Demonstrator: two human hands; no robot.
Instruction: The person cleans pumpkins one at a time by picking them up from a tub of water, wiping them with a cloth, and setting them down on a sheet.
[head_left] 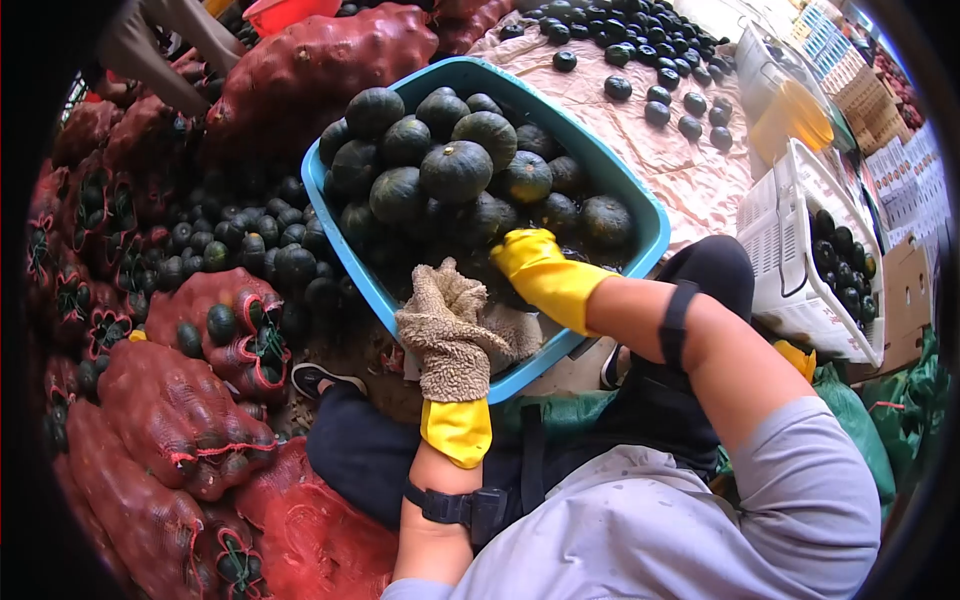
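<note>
Dark green round squashes (457, 172) are heaped in a blue plastic tub (352, 268) in front of me. My left hand (443, 320) is at the tub's near side, in a yellow rubber glove with a beige terry cloth (452, 345) wrapped over it. The cloth covers the fingers, which look bunched together in it. My right hand (535, 262), in another yellow rubber glove, reaches into the tub beside the lower squashes. Its fingers curl downward; the tips, and whatever they hold, are hidden. Water shows dark between the squashes near this hand.
Red mesh sacks (170, 410) of squashes lie along the left, with loose squashes (250, 240) near the tub. More squashes (657, 113) sit on a pale sheet (700, 190) at the back. White crates (800, 290) stand at right. Another person's leg (165, 55) is at top left.
</note>
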